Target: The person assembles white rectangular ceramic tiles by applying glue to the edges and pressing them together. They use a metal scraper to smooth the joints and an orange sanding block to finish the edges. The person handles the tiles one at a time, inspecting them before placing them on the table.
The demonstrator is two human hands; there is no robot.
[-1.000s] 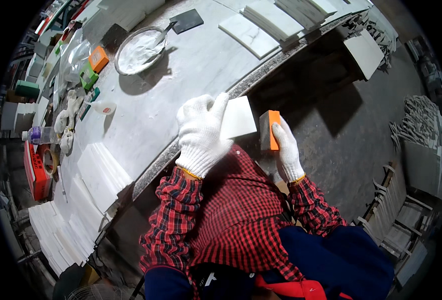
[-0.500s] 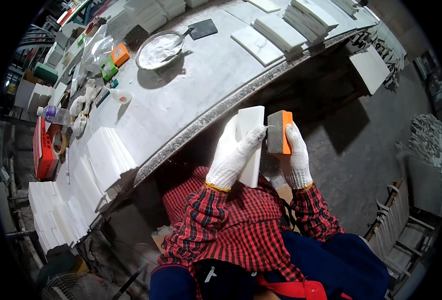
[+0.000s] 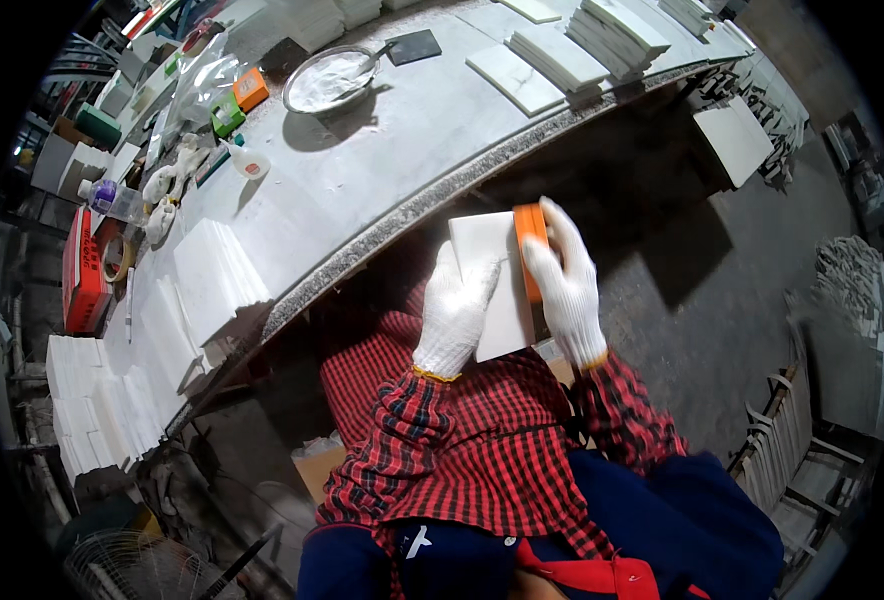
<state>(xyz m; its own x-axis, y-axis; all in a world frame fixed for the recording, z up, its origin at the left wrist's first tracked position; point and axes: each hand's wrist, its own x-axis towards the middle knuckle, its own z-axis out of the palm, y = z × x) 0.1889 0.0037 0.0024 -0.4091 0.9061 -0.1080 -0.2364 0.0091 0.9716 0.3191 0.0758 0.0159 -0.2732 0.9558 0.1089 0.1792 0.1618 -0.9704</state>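
My left hand [image 3: 454,318], in a white knit glove, grips a white rectangular tile [image 3: 510,310] by its left side, with the thumb over the face. The tile is held up in front of my body, just off the near edge of the bench. My right hand [image 3: 572,290], gloved the same way, is closed around an orange-backed sanding block [image 3: 529,226]. The block lies along the tile's right edge and appears to touch it. Its grey side, facing the tile, is hidden.
On the white-topped bench [image 3: 362,180] stand a metal bowl [image 3: 292,98] of white powder, a small squeeze bottle [image 3: 250,163] and marbled tile stacks [image 3: 558,62]. More white tiles [image 3: 212,275] line its left end, near a red box [image 3: 86,275]. A slatted rack [image 3: 777,430] stands at right.
My right hand has brought the sanding block left onto the tile's edge, its fingers now over the orange back. The tile has turned, showing more of its face.
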